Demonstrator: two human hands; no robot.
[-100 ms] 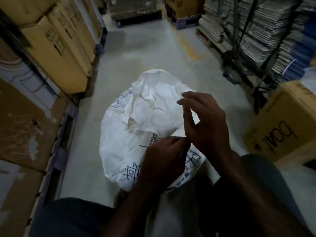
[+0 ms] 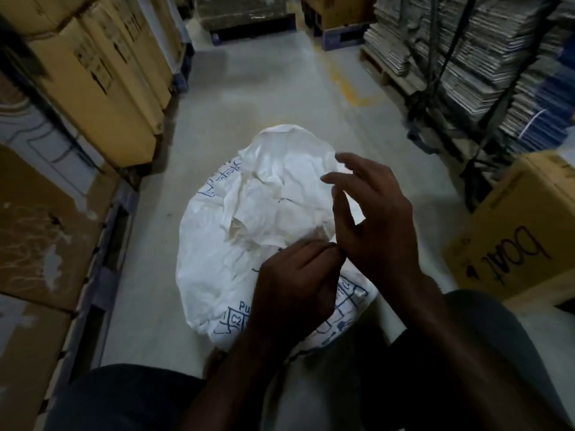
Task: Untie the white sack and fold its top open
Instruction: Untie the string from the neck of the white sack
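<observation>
Down on the floor [image 2: 249, 98] between the cartons, the white sack [image 2: 217, 244] lies straight ahead of me, its crumpled top pointing away. My left hand [image 2: 292, 290] pinches something at the gathered neck, likely the tie, though I cannot make it out. My right hand [image 2: 373, 219] touches it there at the thumb, other fingers spread loose. Both hands sit at the neck, left one nearer.

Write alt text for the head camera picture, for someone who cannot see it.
Two bare hands work at the gathered top of a crumpled white sack on a warehouse floor: the left hand curls at the tie spot, the right hand beside it, upper fingers spread. Cardboard boxes line the aisle.
</observation>
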